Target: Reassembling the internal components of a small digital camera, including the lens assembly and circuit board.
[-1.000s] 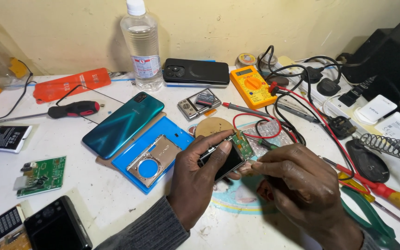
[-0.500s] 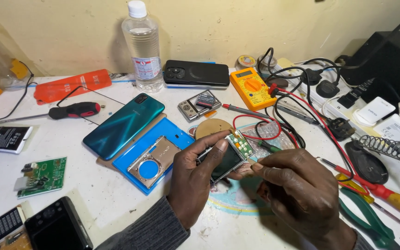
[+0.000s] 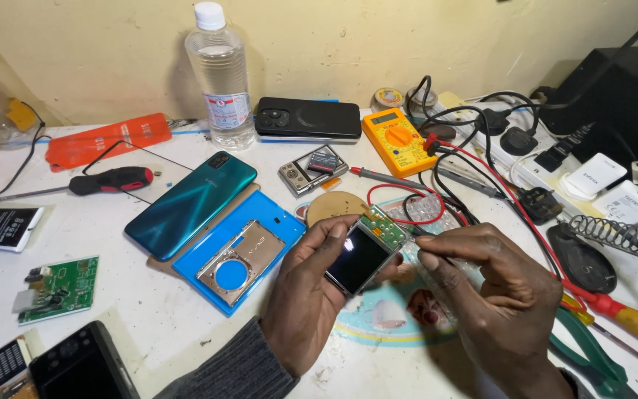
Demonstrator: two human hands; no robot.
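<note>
Head view, looking down on a white, scuffed desk (image 3: 149, 325) pushed against a yellowish wall (image 3: 112, 44), and it is crowded. At twelve o'clock a black phone (image 3: 308, 118) lies face down, with a clear bottle (image 3: 220, 77) upright just to its eleven. An orange multimeter (image 3: 396, 140) sits at one o'clock, its red and black leads looping down toward centre. Black plugs and cables tangle at two o'clock, and a coiled iron stand (image 3: 618, 236) rests at three. A teal phone (image 3: 192, 203) lies at ten o'clock, overlapping a blue back cover (image 3: 241, 251) just below it. A black-handled screwdriver (image 3: 108, 179) lies farther out at ten, and a green board (image 3: 57, 288) at eight.

Now the hands, low centre. The left hand (image 3: 304, 303) comes up from six o'clock out of a grey sleeve (image 3: 238, 373), palm tilted inward, thumb and fingers closed around the edges of a small module (image 3: 363, 255): dark screen facing up, green circuit strip at its top end. It is held just above the desk, dead centre. The right hand (image 3: 500, 295) enters from five o'clock, fingers curled in a pinch on a thin tool (image 3: 426, 235) whose tip meets the module's upper right edge. I cannot tell what kind of tool it is.
</note>
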